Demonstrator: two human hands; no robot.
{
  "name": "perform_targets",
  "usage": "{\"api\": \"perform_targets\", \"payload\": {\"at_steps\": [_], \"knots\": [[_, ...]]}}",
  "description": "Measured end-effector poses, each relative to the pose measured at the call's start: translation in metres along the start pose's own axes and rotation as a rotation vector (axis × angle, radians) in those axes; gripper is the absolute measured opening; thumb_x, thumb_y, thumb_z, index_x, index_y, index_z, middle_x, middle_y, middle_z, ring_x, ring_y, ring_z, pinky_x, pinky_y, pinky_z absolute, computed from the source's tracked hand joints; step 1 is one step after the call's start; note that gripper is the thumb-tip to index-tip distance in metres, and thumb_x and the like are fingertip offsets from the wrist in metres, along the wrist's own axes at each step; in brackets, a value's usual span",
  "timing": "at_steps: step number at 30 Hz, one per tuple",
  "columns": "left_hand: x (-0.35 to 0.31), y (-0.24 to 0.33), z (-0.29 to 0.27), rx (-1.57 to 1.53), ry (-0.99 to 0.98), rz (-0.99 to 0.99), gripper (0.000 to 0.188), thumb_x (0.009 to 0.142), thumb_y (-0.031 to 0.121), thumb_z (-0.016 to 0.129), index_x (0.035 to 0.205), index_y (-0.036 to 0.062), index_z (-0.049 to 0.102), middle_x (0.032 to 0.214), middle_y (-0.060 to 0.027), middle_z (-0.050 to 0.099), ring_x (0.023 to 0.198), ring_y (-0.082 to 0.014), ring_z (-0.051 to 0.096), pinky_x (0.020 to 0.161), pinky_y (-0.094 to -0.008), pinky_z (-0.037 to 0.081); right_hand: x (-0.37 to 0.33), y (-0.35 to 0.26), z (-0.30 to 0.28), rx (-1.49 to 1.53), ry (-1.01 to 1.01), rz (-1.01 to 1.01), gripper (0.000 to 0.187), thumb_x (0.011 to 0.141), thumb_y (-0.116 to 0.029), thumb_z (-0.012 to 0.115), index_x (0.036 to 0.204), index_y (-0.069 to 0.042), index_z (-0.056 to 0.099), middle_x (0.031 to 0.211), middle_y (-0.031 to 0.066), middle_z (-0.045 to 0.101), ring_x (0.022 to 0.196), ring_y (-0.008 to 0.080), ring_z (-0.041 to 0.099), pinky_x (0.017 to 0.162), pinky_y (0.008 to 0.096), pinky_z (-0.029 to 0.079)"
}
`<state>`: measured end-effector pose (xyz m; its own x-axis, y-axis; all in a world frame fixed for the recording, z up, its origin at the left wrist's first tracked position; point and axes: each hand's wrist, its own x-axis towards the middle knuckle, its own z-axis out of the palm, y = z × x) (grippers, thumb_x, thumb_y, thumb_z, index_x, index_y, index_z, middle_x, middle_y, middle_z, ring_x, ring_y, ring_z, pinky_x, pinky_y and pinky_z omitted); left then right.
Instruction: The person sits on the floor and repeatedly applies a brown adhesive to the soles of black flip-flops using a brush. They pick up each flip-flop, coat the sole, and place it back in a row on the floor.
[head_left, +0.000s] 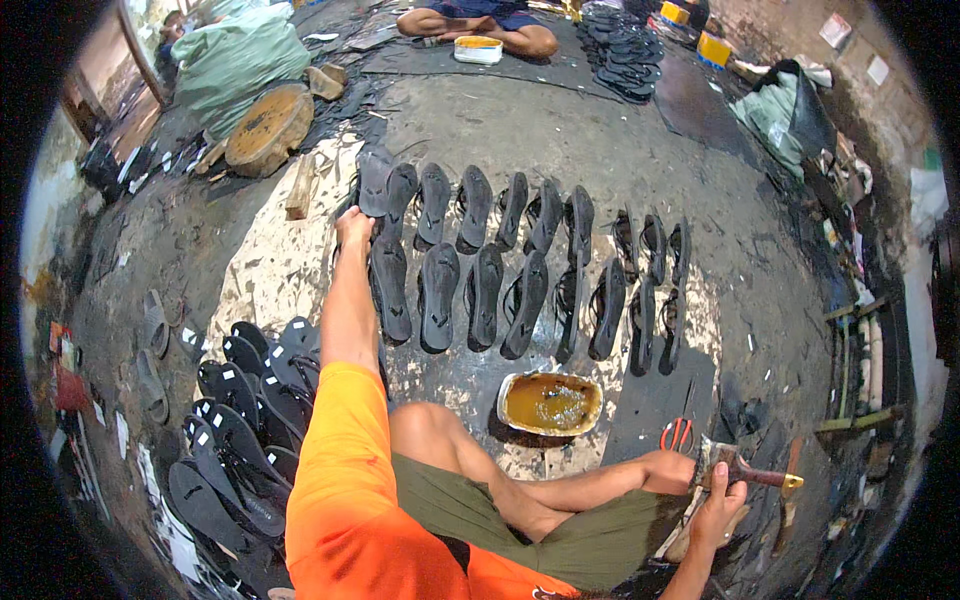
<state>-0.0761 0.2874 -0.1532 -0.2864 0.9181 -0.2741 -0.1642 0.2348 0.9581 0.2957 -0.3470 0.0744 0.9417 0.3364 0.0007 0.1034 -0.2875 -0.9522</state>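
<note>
My left arm stretches forward, and my left hand (pixel 355 228) is closed at the heel end of a dark grey flip-flop (pixel 374 182) at the left end of the far row. Its fingertips are partly hidden. Two rows of black flip-flops and soles (pixel 438 295) lie side by side before me, those at the right tilted on edge. At the lower right, my right hand (pixel 716 508) grips a flat paintbrush (pixel 752 473) by its dark handle, bristles toward the left. Between my legs and the rows sits a tub (pixel 545 433) of amber, glue-like liquid.
Red-handled scissors (pixel 677 434) lie on a dark sheet (pixel 640 425) right of the tub. A heap of black flip-flops (pixel 240 430) is at my left. Farther off are a round wood block (pixel 270 130), a green sack (pixel 240 60) and a seated person (pixel 480 20) behind a white tub (pixel 478 56).
</note>
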Motion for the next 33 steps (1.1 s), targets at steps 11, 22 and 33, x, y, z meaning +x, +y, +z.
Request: {"api": "perform_targets", "payload": {"at_steps": [11,22,33], "knots": [[-0.316,0.105,-0.143,0.223,-0.307,0.233,0.041,0.101,0.037,0.045,0.088,0.0012,0.060,0.074,-0.0079,0.065,0.066,-0.0171,0.063,0.064,-0.0326,0.052,0.012,0.008,0.099,-0.092,-0.263,0.053,0.044,0.089,-0.040,0.070,0.084,-0.003,0.047,0.084,0.0070,0.055,0.074,0.0155,0.050,0.067,0.0310,0.047],[-0.525,0.094,-0.492,1.078,1.286,0.641,0.044,0.084,0.037,0.073,0.108,0.0013,0.061,0.109,-0.0144,0.060,0.106,-0.0272,0.055,0.094,-0.0377,0.042,0.016,0.050,0.150,0.004,-0.734,-0.041,0.049,0.095,-0.037,0.062,0.122,0.004,0.058,0.111,0.0101,0.063,0.098,0.0178,0.059,0.090,0.0316,0.046],[-0.509,0.147,-0.493,0.482,0.494,0.407,0.032,0.092,0.021,0.066,0.115,0.0032,0.054,0.112,-0.0084,0.058,0.105,-0.0196,0.054,0.098,-0.0338,0.039,0.014,0.105,0.217,-0.553,-0.960,-0.680,0.030,0.084,-0.027,0.072,0.109,-0.011,0.071,0.106,0.0104,0.071,0.099,0.0254,0.067,0.086,0.0363,0.051]]}}
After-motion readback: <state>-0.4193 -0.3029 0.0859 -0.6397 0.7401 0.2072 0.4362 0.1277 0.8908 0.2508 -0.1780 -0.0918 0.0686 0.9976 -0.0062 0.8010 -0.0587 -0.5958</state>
